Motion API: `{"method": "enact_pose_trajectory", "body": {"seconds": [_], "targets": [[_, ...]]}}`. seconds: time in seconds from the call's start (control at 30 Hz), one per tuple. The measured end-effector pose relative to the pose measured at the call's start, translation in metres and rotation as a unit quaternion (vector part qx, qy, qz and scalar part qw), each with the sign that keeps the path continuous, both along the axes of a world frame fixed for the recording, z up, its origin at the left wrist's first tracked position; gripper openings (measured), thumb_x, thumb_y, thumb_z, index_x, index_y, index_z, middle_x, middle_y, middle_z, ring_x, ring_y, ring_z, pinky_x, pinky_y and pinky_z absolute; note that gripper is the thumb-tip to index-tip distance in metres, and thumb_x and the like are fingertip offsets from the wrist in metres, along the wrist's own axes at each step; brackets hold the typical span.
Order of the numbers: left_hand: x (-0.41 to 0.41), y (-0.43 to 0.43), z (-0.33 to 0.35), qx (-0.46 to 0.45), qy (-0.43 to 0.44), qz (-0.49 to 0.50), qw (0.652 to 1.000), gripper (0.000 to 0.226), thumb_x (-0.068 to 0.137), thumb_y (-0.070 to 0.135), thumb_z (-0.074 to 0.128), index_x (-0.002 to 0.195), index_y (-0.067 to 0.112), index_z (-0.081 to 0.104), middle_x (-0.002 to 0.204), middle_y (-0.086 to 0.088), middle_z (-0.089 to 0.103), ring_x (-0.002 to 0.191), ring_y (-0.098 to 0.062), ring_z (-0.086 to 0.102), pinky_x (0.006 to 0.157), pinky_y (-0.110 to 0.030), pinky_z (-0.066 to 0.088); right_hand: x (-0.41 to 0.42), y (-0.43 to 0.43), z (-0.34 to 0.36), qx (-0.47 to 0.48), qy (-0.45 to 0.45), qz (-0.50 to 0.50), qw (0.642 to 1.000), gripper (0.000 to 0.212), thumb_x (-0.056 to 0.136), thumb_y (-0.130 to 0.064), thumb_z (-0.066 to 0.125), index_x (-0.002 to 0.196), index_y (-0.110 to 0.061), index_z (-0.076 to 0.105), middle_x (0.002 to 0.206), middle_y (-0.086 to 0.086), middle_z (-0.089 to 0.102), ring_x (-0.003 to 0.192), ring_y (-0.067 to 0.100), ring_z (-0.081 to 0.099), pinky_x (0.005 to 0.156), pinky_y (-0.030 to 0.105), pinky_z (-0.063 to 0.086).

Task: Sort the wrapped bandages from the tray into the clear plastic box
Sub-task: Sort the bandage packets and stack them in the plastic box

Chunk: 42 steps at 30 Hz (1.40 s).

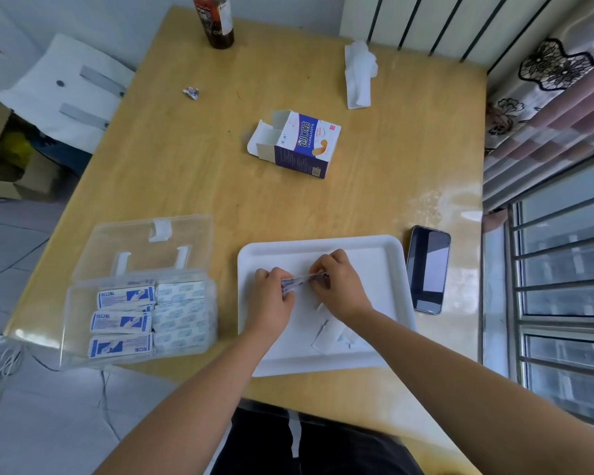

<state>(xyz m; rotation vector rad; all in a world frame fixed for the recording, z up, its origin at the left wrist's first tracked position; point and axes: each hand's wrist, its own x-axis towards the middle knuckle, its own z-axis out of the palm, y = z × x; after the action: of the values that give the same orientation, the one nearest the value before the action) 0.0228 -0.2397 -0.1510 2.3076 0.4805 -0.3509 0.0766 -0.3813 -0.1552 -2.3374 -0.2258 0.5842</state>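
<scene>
Together over the white tray (384,250), both hands hold one stack of wrapped bandages (304,280); the left hand (273,298) pinches its left end, the right hand (336,281) its right; forearms converge; the clear plastic box (141,313) sits left, partly filled.

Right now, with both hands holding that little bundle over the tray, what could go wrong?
The bundle, pinched only at its ends by the left hand and right hand, might fan out and scatter. The clear plastic box looks nearly full, so squeezing more in could be awkward.
</scene>
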Motion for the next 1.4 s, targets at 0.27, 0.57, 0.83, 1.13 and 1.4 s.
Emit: {"method": "enact_pose_trajectory", "body": {"seconds": [0.27, 0.57, 0.83, 1.13, 1.4], "targets": [[0.004, 0.01, 0.027, -0.032, -0.017, 0.012, 0.999, 0.008, 0.095, 0.014, 0.046, 0.094, 0.02, 0.052, 0.078, 0.001, 0.052, 0.065, -0.022, 0.057, 0.061, -0.036, 0.046, 0.001, 0.004, 0.023, 0.06, 0.02, -0.005, 0.998, 0.007, 0.09, -0.012, 0.058, 0.084, -0.013, 0.059, 0.066, 0.001, 0.055, 0.054, 0.011, 0.043, 0.051, 0.018, 0.034], [-0.02, 0.048, 0.069, -0.034, -0.072, 0.024, 0.996, 0.012, 0.1, 0.031, 0.033, 0.096, 0.025, 0.043, 0.062, 0.003, 0.049, 0.059, -0.02, 0.049, 0.057, -0.034, 0.038, -0.022, 0.038, 0.064, 0.138, 0.034, 0.056, 0.988, 0.003, 0.095, -0.016, 0.051, 0.095, -0.016, 0.054, 0.076, -0.006, 0.071, 0.054, 0.008, 0.046, 0.049, 0.017, 0.035], [-0.061, 0.092, 0.088, -0.033, -0.111, 0.139, 0.983, 0.013, 0.101, 0.025, 0.036, 0.102, 0.015, 0.029, 0.069, 0.001, 0.047, 0.067, -0.026, 0.048, 0.058, -0.036, 0.03, -0.056, 0.101, 0.086, 0.172, 0.061, 0.084, 0.98, 0.012, 0.095, -0.016, 0.048, 0.085, -0.021, 0.05, 0.071, -0.004, 0.064, 0.06, 0.011, 0.046, 0.053, 0.018, 0.034], [-0.094, 0.144, 0.086, -0.089, -0.08, 0.222, 0.968, 0.015, 0.101, 0.026, 0.036, 0.104, 0.013, 0.028, 0.068, -0.001, 0.045, 0.068, -0.026, 0.045, 0.062, -0.035, 0.032, -0.077, 0.159, 0.095, 0.233, 0.192, 0.004, 0.953, 0.016, 0.097, -0.01, 0.045, 0.11, -0.002, 0.051, 0.084, 0.011, 0.068, 0.056, 0.017, 0.048, 0.053, 0.023, 0.043], [-0.107, 0.179, 0.078, -0.088, -0.077, 0.18, 0.977, 0.016, 0.101, 0.028, 0.034, 0.095, 0.017, 0.044, 0.065, -0.003, 0.051, 0.062, -0.024, 0.046, 0.058, -0.033, 0.033, -0.084, 0.196, 0.096, 0.21, 0.182, 0.002, 0.961, 0.017, 0.098, -0.002, 0.038, 0.108, -0.004, 0.051, 0.078, 0.01, 0.064, 0.054, 0.016, 0.048, 0.052, 0.022, 0.044]]}}
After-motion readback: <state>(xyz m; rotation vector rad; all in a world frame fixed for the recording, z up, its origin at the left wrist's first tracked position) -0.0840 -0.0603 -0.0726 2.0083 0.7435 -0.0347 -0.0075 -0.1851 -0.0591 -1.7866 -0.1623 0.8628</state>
